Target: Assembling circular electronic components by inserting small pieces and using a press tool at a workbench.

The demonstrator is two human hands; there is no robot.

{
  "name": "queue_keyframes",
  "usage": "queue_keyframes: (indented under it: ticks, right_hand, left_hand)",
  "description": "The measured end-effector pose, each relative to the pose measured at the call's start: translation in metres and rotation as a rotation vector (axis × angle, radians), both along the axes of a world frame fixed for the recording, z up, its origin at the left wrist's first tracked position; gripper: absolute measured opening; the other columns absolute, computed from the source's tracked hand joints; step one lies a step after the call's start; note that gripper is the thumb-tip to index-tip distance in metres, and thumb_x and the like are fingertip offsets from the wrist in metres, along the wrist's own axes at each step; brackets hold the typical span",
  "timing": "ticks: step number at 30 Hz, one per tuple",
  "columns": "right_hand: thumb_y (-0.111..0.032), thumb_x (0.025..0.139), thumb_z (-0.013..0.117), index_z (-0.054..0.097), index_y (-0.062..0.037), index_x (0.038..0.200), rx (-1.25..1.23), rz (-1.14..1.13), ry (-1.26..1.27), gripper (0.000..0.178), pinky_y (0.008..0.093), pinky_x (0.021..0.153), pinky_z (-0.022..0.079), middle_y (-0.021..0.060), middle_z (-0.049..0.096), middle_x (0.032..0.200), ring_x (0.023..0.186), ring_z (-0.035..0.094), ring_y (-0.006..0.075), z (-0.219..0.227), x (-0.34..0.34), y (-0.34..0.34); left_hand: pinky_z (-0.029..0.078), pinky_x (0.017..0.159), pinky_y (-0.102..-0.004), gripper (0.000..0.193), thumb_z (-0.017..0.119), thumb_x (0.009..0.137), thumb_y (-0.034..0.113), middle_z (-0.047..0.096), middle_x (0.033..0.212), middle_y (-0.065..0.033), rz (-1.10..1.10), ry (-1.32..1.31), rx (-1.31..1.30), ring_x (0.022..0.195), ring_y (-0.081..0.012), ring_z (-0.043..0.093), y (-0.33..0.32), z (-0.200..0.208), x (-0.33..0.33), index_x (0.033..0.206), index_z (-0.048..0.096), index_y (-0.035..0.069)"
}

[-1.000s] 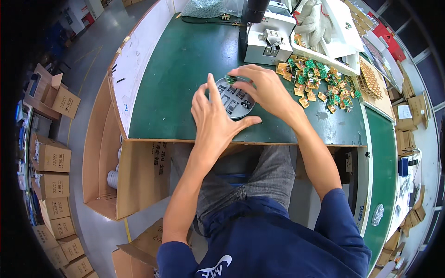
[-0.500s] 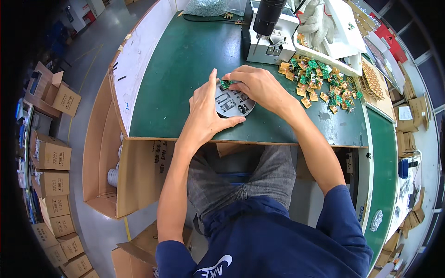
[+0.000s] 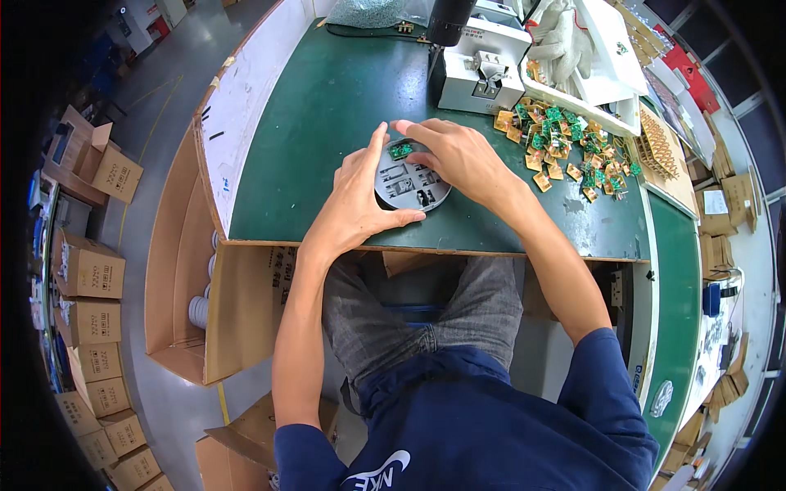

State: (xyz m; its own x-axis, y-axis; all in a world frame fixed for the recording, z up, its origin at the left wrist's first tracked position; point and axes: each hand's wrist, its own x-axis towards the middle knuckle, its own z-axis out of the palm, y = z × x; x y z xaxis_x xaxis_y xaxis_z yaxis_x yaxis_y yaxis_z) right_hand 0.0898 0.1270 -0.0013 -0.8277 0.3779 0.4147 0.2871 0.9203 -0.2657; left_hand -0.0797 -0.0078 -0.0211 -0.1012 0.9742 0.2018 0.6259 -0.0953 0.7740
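A round grey plastic housing [image 3: 399, 186] with moulded compartments rests on the green bench in front of me. A small green circuit board [image 3: 401, 150] sits in its far part. My left hand [image 3: 357, 190] is curled round the housing's left side, thumb along the near rim and fingers toward the far edge. Over the far right side is my right hand [image 3: 455, 157], its thumb near the inner face and its index finger stretched out beyond the board, apart from each other. Nothing shows between those fingers; the other fingertips are hidden.
A heap of green and yellow circuit boards [image 3: 557, 143] lies to the right. Behind stand a white-grey machine with a metal clamp [image 3: 490, 82], a black cylindrical tool [image 3: 449, 23] and a white tray [image 3: 606, 119] with gloves. Cardboard boxes [image 3: 233, 311] flank the bench.
My right fingers have come off the small circuit board, which now shows fully in the housing. The black tool by the machine has shifted left. The left hand has barely moved.
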Motion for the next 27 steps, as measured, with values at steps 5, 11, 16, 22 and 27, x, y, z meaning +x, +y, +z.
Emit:
queue_keyframes:
  ticks: [5, 11, 16, 22, 27]
  right_hand:
    - [-0.008, 0.089, 0.066, 0.069, -0.0045, 0.122, 0.039, 0.028, 0.034, 0.034, 0.0426, 0.087, 0.057, 0.0164, 0.069, 0.117, 0.101, 0.069, 0.0358, -0.003, 0.013, -0.003]
    - [-0.002, 0.084, 0.065, 0.069, -0.0034, 0.122, 0.063, 0.048, 0.015, 0.039, 0.0417, 0.089, 0.058, 0.0171, 0.067, 0.123, 0.108, 0.067, 0.0355, -0.005, 0.019, -0.005]
    - [-0.003, 0.084, 0.063, 0.068, -0.0019, 0.121, 0.018, 0.024, -0.021, 0.037, 0.0423, 0.092, 0.056, 0.0170, 0.067, 0.124, 0.110, 0.066, 0.0367, -0.004, 0.023, -0.013]
    - [-0.009, 0.092, 0.064, 0.067, -0.0019, 0.123, 0.104, 0.060, 0.107, 0.031, 0.0408, 0.093, 0.055, 0.0173, 0.067, 0.124, 0.110, 0.066, 0.0338, -0.008, 0.022, -0.003]
    - [-0.027, 0.100, 0.065, 0.061, 0.0039, 0.126, -0.330, -0.182, 0.999, 0.040, 0.0334, 0.082, 0.055, 0.0158, 0.070, 0.105, 0.092, 0.068, 0.0196, 0.068, 0.012, 0.027]
  left_hand:
    - [0.035, 0.117, -0.0471, 0.111, 0.090, 0.071, 0.045, 0.045, 0.151, -0.0231, 0.066, 0.112, 0.110, 0.141, -0.0384, 0.041, -0.007, -0.007, 0.007, 0.155, 0.033, -0.001]
    - [0.035, 0.116, -0.0467, 0.093, 0.082, 0.078, 0.053, 0.048, 0.149, -0.0227, 0.127, 0.280, 0.160, 0.139, -0.0379, 0.043, -0.011, -0.011, 0.023, 0.144, 0.050, -0.003]
    - [0.036, 0.114, -0.0476, 0.089, 0.081, 0.080, 0.054, 0.050, 0.147, -0.0223, 0.144, 0.367, 0.225, 0.136, -0.0383, 0.046, -0.011, -0.014, 0.027, 0.140, 0.054, -0.005]
    - [0.038, 0.113, -0.0486, 0.088, 0.081, 0.079, 0.054, 0.051, 0.146, -0.0218, 0.176, 0.414, 0.238, 0.134, -0.0385, 0.048, -0.009, -0.016, 0.029, 0.138, 0.055, -0.005]
    - [0.038, 0.113, -0.0484, 0.087, 0.082, 0.079, 0.053, 0.051, 0.145, -0.0217, 0.155, 0.366, 0.244, 0.133, -0.0388, 0.049, -0.008, -0.011, 0.033, 0.138, 0.055, -0.004]
